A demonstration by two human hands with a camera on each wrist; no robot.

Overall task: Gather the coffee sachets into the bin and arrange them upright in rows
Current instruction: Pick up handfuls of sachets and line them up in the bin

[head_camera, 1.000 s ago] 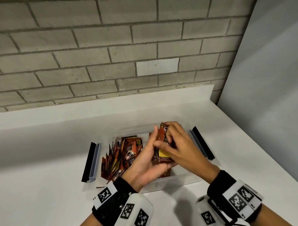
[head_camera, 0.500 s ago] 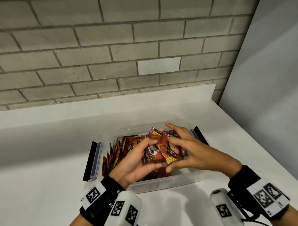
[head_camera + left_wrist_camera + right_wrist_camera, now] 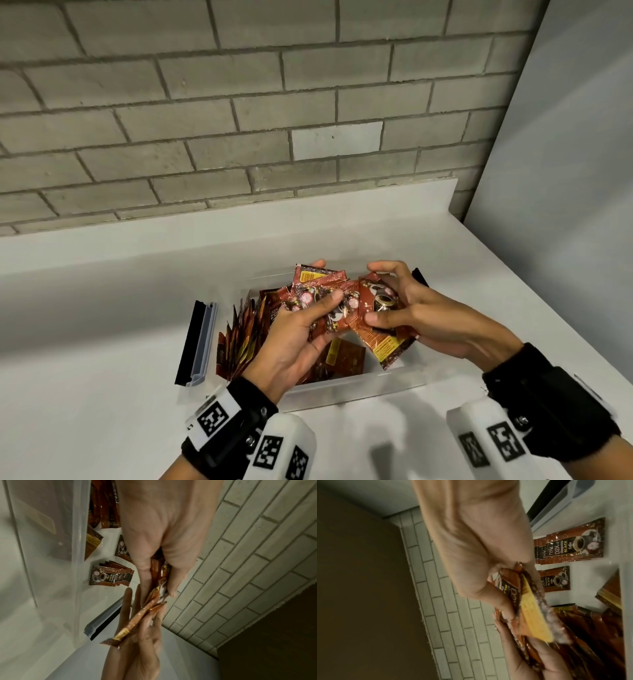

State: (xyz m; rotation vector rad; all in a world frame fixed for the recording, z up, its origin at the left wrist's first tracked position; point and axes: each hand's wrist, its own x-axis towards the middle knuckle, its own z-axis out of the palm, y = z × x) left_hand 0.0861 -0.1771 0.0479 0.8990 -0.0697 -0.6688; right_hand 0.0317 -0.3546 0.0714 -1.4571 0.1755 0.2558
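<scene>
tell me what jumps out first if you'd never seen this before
Both hands meet above the clear bin: the left hand grips a fanned bunch of coffee sachets, and the right hand pinches a sachet beside it. Below, at the bin's left end, a row of sachets stands on edge.

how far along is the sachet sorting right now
Done: a row of sachets stands on edge at the bin's left end. In hand: the left hand and right hand each grip a bunch of sachets above the bin. Left: standing those up, plus loose ones lying flat inside.
</scene>
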